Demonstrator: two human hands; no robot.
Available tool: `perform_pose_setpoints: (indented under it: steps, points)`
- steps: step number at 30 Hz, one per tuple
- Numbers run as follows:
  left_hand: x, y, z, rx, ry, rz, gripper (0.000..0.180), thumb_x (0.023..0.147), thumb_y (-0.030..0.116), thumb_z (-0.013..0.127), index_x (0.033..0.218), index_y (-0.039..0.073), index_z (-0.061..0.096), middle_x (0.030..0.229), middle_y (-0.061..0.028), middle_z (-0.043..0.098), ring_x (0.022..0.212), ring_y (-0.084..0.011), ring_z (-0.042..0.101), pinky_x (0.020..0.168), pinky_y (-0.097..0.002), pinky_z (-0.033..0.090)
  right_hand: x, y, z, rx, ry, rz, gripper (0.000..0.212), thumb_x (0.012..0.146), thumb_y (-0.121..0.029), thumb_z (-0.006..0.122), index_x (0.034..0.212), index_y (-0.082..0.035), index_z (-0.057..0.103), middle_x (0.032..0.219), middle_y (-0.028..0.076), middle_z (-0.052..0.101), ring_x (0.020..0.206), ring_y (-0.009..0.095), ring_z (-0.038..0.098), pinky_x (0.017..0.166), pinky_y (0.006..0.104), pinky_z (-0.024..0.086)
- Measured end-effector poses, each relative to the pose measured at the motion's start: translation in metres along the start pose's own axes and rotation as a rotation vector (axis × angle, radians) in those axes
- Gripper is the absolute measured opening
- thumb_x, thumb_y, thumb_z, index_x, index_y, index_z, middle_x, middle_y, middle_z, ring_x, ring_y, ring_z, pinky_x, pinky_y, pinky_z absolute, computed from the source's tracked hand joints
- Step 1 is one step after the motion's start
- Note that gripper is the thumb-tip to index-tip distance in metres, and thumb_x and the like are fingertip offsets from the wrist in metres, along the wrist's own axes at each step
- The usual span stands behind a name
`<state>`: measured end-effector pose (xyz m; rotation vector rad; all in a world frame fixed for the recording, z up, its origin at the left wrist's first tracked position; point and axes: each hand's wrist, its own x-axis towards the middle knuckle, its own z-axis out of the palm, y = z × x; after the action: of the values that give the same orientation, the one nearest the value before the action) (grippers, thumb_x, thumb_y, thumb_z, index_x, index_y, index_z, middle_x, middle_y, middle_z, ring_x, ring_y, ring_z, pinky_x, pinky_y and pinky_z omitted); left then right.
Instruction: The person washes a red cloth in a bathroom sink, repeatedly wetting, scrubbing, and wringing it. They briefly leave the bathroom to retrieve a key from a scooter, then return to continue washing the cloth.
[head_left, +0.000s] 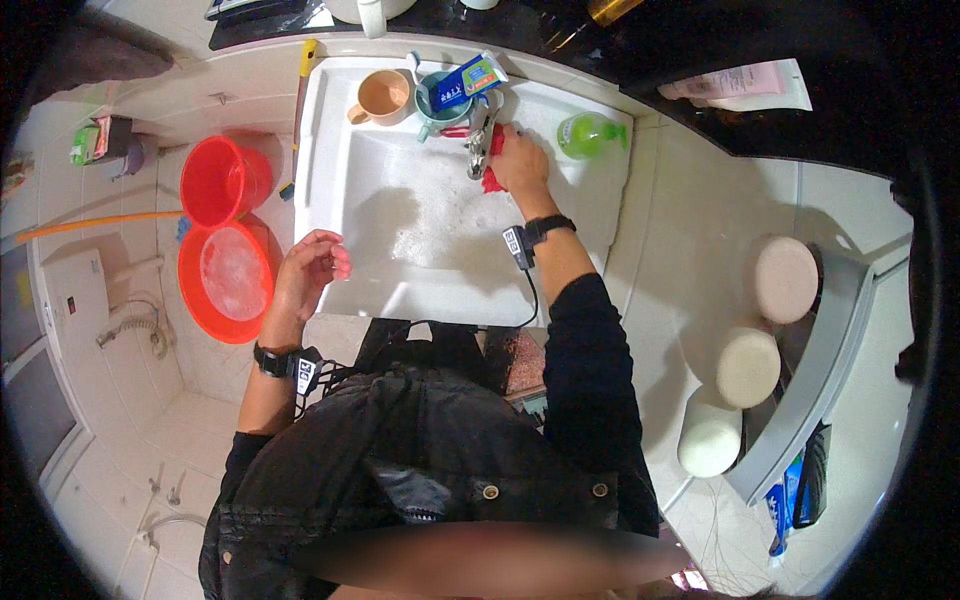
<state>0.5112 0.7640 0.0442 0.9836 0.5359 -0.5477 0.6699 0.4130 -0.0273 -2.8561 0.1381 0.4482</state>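
My right hand (522, 165) is closed on a red cloth (492, 183), beside the chrome faucet (479, 145) at the back of the white sink (325, 150). Part of the cloth shows left of the faucet; the rest is under my fingers. Over the sink's left front edge, my left hand (308, 270) hovers with loosely curled fingers, apart and holding nothing. Behind the basin stand an orange mug (384, 97) and a teal mug (430, 120) with a toothbrush (413, 66) and a blue toothpaste tube (466, 84). To the right is a green pump bottle (590, 135). Some suds lie in the basin.
Left of the sink are a red bucket (222, 182) and an orange-red bucket (232, 285) with foamy water. A dark shelf (290, 32) runs along the back, with a pale pink tube (745, 84) at right. Several rounded containers (748, 368) line a rack at right.
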Motion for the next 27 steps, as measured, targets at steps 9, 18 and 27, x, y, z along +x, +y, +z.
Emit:
perform_pose_setpoints:
  steps: [9,18,27]
  points:
    - [-0.008,-0.004,-0.017,0.007,0.001,-0.017,0.020,0.094,0.017,0.054,0.107,0.002,0.059,0.086,-0.0074,0.067,0.075,-0.0178,0.066,0.073,-0.0311,0.055,-0.082,0.018,0.036,0.160,-0.129,-0.050,0.096,0.059,-0.034,0.088,0.145,-0.028,0.045,0.147,0.018,0.038,0.131,0.043,0.043,0.106,0.0543,0.041]
    - [-0.011,-0.007,-0.015,0.025,0.006,-0.028,0.019,0.094,0.016,0.053,0.107,0.002,0.059,0.086,-0.0079,0.067,0.076,-0.0181,0.066,0.073,-0.0312,0.055,-0.108,0.007,0.117,-0.058,-0.296,-0.281,0.092,0.065,-0.041,0.082,0.148,-0.040,0.041,0.165,0.013,0.009,0.145,0.052,0.015,0.109,0.0696,0.028]
    - [-0.007,-0.014,-0.010,0.028,-0.010,-0.042,0.018,0.095,0.016,0.053,0.106,0.003,0.058,0.085,-0.0073,0.067,0.074,-0.0182,0.065,0.072,-0.0311,0.054,-0.094,0.053,0.100,0.473,0.026,-0.122,0.034,0.070,-0.001,0.064,0.101,-0.011,0.075,0.099,0.017,0.069,0.091,0.033,0.067,0.085,0.0394,0.054]
